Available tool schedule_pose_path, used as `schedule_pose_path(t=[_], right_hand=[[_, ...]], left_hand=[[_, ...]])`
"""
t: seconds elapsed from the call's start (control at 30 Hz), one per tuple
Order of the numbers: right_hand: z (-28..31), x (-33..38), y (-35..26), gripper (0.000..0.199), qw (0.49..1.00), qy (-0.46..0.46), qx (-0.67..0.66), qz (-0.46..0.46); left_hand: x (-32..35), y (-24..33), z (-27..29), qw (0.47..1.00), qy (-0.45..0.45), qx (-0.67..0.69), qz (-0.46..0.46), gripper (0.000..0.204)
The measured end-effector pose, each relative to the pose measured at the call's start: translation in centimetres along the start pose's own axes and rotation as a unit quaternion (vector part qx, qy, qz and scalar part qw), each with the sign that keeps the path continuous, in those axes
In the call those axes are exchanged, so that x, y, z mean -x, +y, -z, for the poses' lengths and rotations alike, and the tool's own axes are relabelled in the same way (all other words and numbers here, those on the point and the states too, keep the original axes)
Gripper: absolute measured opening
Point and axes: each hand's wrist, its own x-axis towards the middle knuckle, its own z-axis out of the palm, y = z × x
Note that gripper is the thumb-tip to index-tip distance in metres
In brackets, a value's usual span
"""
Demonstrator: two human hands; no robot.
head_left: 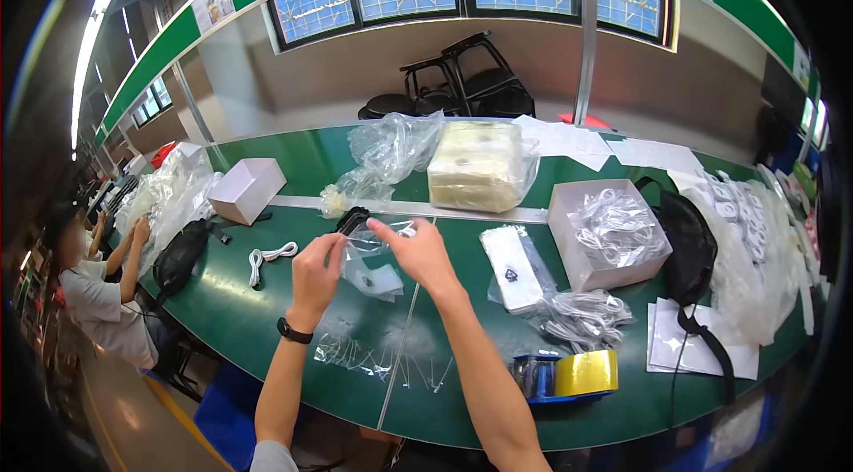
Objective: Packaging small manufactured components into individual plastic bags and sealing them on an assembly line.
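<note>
Over the middle of the green table, my left hand [317, 275] pinches the edge of a small clear plastic bag [380, 280]. The thumb and fingers of my right hand [421, 254] close on the same bag from the other side. At the far side of my fingers is a black object [354, 220], whose kind I cannot make out. A bit of white shows by my right fingertips, partly hidden. Below my hands, several thin clear strips and wire-like pieces [355, 356] lie on the table. A coiled white cable [271, 260] rests to the left.
Rightward stand a box of bagged cables [609, 241], bagged white packs [513, 268], a cable bundle [591, 316] and a tape dispenser [569, 376]. A large wrapped stack [480, 168] sits at the back. Left are a white box [247, 190], a black pouch [180, 257] and a co-worker [107, 303].
</note>
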Motion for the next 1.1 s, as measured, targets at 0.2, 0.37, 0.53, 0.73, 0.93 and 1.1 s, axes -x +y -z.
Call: schedule_pose_path(t=[0.2, 0.37, 0.53, 0.73, 0.93, 1.1], right_hand=[[-1.4, -1.8, 2.9, 0.031, 0.985, 0.027, -0.165, 0.053], [0.1, -1.0, -0.2, 0.024, 0.96, 0.069, -0.27, 0.029], [-0.9, -0.3, -1.1, 0.023, 0.923, 0.036, -0.382, -0.019], [-2.4, 0.3, -1.1, 0.022, 0.911, 0.08, -0.404, -0.029], [-2.9, 0.1, -0.3, 0.027, 0.963, 0.037, -0.264, 0.031], [-1.4, 0.0, -1.2, 0.04, 0.945, 0.134, -0.298, 0.027]], left_hand=[[2.5, -2.6, -2.0, 0.991, -0.082, 0.054, 0.09, 0.013], [1.8, -3.4, -2.4, 0.996, -0.038, -0.065, -0.037, 0.017], [0.8, -2.6, -2.0, 0.847, -0.209, 0.461, 0.165, 0.078], [-2.6, 2.1, -2.5, 0.748, -0.028, 0.597, 0.288, 0.06], [-4.1, 1.1, -1.8, 0.743, 0.109, 0.58, 0.316, 0.036], [-3.4, 0.7, -2.0, 0.728, 0.103, 0.601, 0.313, 0.017]])
